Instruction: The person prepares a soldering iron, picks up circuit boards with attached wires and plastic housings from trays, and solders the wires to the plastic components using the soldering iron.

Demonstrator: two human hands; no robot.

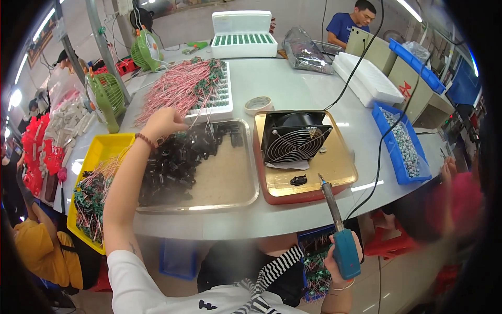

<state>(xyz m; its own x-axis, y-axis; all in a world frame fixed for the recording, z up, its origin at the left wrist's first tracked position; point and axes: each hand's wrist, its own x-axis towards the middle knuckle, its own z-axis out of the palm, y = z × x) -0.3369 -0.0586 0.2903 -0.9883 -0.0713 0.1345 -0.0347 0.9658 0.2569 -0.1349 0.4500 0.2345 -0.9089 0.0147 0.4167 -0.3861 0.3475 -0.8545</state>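
Pointing far and slightly left: one soldering iron [345, 254], held near, right of centre, with a smooth teal plastic handle, a dull metal barrel and a thin tip over the near edge of a gold tin [340, 170]. Right hand [330, 265]: fingers wrapped around the handle, clamped on it.

On the tin, a smooth metal lid with rounded corners and red sides below. Upon it, left of the tip, one small black piece [298, 180], hard-edged; farther back, one square black fan [293, 145] with a round wire grille, standing tilted.

Left of the tin: one shallow tray [225, 183], shiny-rimmed, with a loose heap of black parts [170, 170], small and angular, mostly in its left half.

Left hand [162, 125]: over the tray's far left corner, beside the wires; thumb and fingertips drawn close, whether clamped on a wire cannot be told.

Farther back: pink wires [175, 86], thin and tangled, with green ends, spilling over a ribbed white foam tray [224, 107]. Right of these, one tape roll [260, 111], pale and ring-shaped.

Far left: one yellow bin [112, 139], glossy plastic. Right: one blue bin [384, 133] of small rounded pieces.
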